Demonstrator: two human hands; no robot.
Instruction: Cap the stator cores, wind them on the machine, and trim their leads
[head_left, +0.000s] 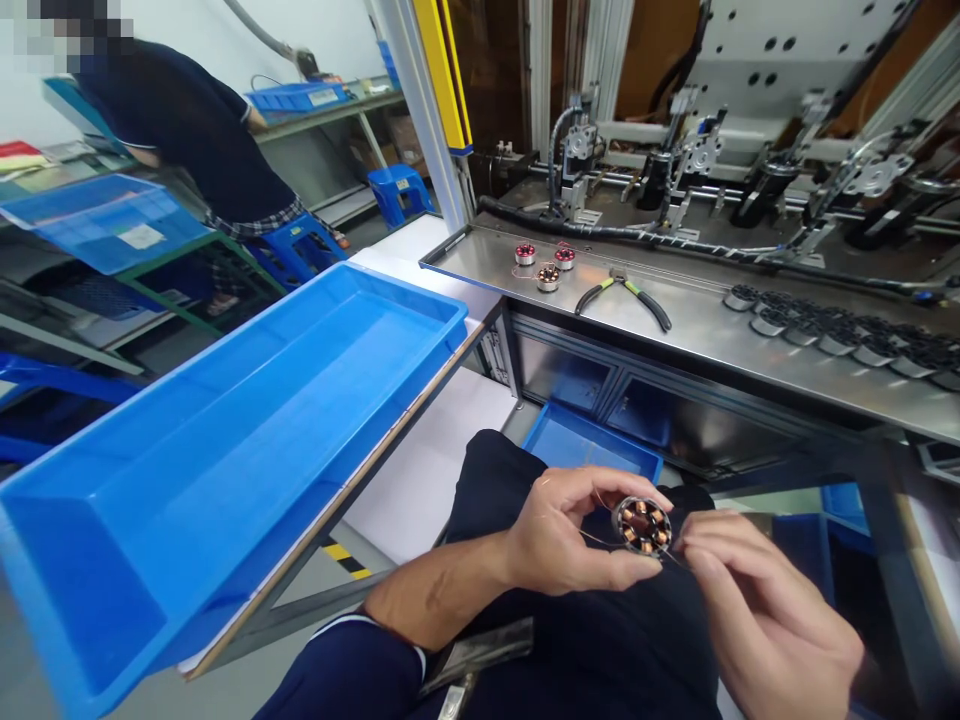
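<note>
Between thumb and fingers, my left hand grips a motor stator, a round metal ring with copper coils inside and its open face turned up. Thin copper wire trails off both sides of it. Close against the stator's right edge, the fingertips of my right hand are pinched together, seemingly on a fine wire end. Both hands are above my lap. On the metal ledge ahead lie three wound stators, two of them with red wire, and wire cutters with green and black handles.
A large blue tray stands on the bench to my left. Rows of black-and-silver stators line the ledge at right, in front of a winding machine. A blue bin sits below. Another person works at far left.
</note>
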